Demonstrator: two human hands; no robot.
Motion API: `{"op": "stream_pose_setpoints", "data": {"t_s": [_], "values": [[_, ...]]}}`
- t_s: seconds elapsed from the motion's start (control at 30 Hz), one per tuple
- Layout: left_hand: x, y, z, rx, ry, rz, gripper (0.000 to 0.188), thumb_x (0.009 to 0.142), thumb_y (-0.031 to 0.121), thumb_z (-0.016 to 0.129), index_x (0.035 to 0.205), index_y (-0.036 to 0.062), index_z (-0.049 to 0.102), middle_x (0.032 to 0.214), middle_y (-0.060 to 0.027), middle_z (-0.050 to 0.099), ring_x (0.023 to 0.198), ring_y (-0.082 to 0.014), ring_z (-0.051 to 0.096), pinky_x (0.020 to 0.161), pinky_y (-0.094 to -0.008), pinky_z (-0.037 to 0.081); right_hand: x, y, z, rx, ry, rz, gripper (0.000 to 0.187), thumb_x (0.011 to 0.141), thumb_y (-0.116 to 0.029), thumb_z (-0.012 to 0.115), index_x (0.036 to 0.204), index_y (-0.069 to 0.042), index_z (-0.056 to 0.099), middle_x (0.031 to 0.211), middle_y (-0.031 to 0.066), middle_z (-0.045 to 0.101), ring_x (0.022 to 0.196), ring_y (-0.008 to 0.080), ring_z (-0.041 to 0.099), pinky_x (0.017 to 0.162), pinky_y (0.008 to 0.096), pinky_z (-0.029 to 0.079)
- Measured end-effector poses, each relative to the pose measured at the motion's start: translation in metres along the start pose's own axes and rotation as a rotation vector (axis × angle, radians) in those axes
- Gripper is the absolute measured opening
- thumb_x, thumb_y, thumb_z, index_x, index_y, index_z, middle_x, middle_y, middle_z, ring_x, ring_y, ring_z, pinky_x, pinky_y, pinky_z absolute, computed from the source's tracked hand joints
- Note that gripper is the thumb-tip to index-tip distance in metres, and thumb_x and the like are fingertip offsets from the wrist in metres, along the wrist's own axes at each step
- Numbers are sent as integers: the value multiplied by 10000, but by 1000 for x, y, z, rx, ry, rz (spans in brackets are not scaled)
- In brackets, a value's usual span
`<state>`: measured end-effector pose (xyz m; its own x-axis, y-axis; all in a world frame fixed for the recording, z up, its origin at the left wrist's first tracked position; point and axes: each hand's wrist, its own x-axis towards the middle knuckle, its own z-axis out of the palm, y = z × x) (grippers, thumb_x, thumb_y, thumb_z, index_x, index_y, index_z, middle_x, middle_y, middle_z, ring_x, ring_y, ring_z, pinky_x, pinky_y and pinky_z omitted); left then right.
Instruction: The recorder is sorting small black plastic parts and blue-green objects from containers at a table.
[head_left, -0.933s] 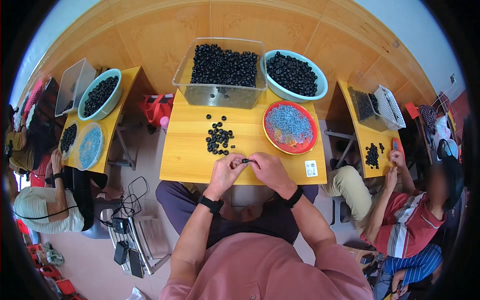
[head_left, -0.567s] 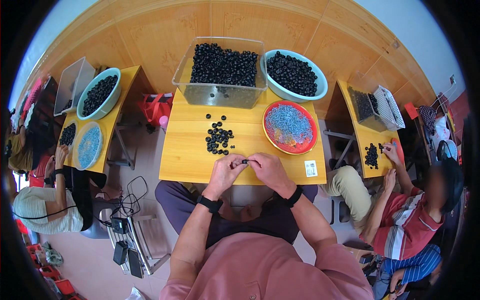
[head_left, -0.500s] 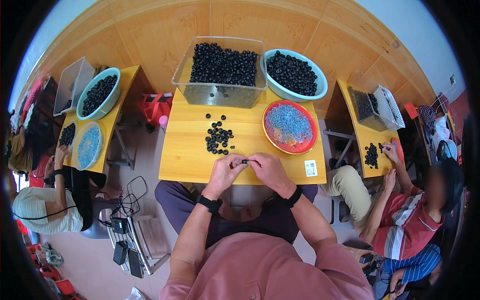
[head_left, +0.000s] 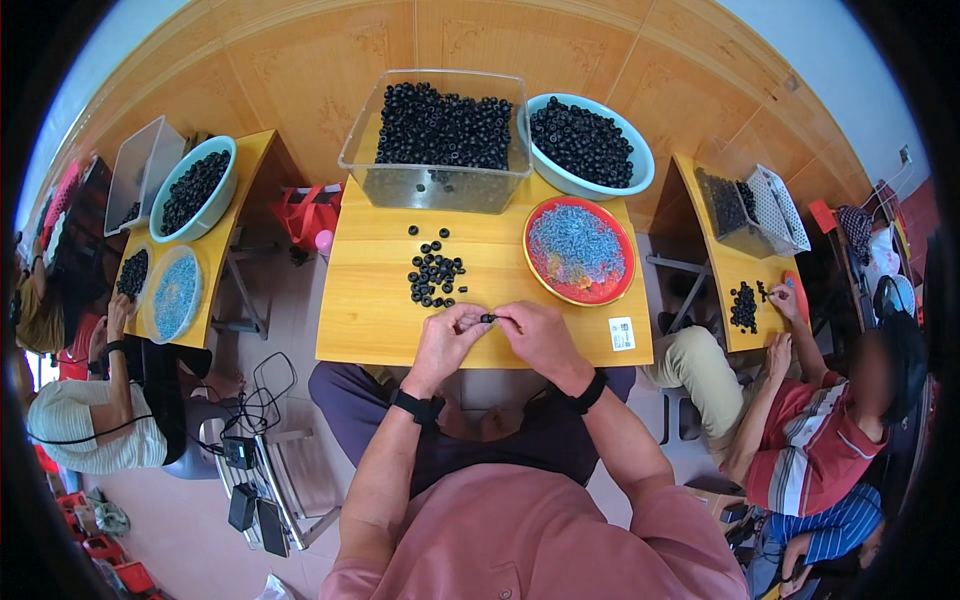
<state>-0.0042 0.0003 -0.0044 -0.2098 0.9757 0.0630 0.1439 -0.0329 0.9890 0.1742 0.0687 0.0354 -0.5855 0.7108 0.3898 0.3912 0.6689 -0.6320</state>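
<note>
Above the near edge of the table, a small black round part (head_left: 487, 318) sits between my two hands. My left hand (head_left: 447, 340) pinches it from the left with thumb and forefinger. The closed fingertips of my right hand (head_left: 538, 340) meet its right end, and anything smaller between them is hidden. Just beyond my left hand lies a loose group of similar black ring-shaped parts (head_left: 432, 275). A red bowl (head_left: 534, 274) to the right of them holds many small translucent blue pieces (head_left: 575, 240).
Along the back of the table (head_left: 365, 310) stand a clear bin (head_left: 440, 190) and a light-blue basin (head_left: 595, 193), both full of black parts. A white label (head_left: 622, 335) lies at the near right corner. Co-workers sit at side tables, left and right. Cables (head_left: 262, 385) hang over a stool.
My hands stay together at the table edge. The black part between them has turned slightly and shows a little more, with my right fingertips shifted at its right end.
</note>
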Motion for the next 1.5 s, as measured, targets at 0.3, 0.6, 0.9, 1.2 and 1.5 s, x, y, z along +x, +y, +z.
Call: {"op": "stream_pose_setpoints", "data": {"t_s": [0.3, 0.6, 0.9, 1.2, 1.5], "values": [[-1, -5, 1, 86, -2, 51, 203, 941, 99, 769, 1094, -18, 703, 900, -114, 766, 793, -146, 708, 752, -295, 575, 1, 1, 6, -31, 11, -33, 103, 910, -104, 668, 945, -30, 731, 856, 168, 729, 768, 359, 718, 687, 441, 581], [-1, 3, -3, 154, -73, 19, 198, 939, 85, 771, 1076, -26, 682, 875, -72, 753, 784, -91, 674, 737, -269, 556, 9, -2, 0, -67, -107, 92, 176, 934, -162, 630, 919, -43, 758, 831, 197, 728, 763, 393, 709, 710, 491, 562], [2, -5, 0, 5, -31, -51, 121, 966, 46, 729, 1022, -42, 668, 822, -35, 715, 754, -70, 651, 715, -248, 547, 12, 3, 12, -16, -135, 115, 176, 944, -141, 606, 945, -24, 738, 822, 212, 714, 776, 421, 700, 717, 514, 557], [5, -10, 2, 77, 23, -67, 148, 959, 56, 739, 1047, -35, 662, 826, -37, 715, 761, -80, 656, 720, -258, 552, -4, -4, 27, 65, 62, 41, 148, 949, -77, 629, 1047, -8, 716, 902, 210, 735, 797, 390, 724, 695, 446, 572], [-2, 9, 3, 235, -13, 44, 279, 912, 128, 814, 1118, 27, 655, 782, -46, 671, 695, -79, 600, 669, -278, 527, 10, 18, 15, 392, -93, 307, 178, 898, -95, 729, 1042, -3, 679, 875, 137, 746, 765, 219, 730, 686, 346, 558]]}}
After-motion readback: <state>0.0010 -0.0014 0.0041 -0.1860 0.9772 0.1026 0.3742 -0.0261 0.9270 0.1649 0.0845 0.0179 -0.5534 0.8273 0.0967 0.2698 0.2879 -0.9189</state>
